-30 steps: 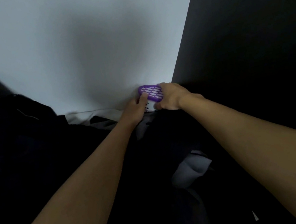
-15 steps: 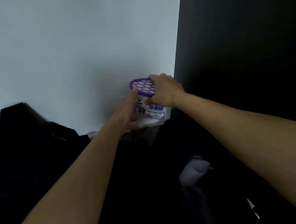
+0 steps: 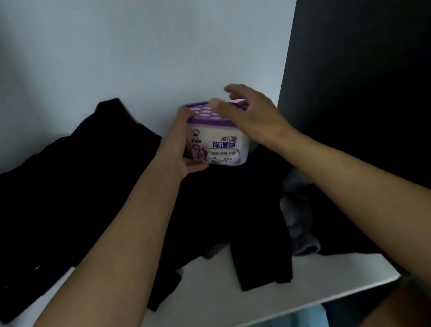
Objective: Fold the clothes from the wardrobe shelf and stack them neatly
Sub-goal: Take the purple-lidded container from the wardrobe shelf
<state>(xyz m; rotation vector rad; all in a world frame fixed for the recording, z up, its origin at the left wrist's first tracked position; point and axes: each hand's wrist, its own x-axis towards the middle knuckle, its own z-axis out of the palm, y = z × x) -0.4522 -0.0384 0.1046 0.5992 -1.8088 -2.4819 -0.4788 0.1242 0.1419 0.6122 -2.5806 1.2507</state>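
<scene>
White plastic box (image 3: 218, 142), purple honeycomb lid (image 3: 200, 114), over black crumpled clothes (image 3: 61, 206) near back-right corner of white shelf (image 3: 230, 311) | left hand (image 3: 182, 151) gripping box's left side | right hand (image 3: 253, 117) spread above lid

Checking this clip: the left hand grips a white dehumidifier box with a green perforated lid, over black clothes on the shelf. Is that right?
Not quite. The head view shows the lid is purple, not green. The rest stands: the left hand grips the white dehumidifier box over black clothes on the shelf.
</scene>
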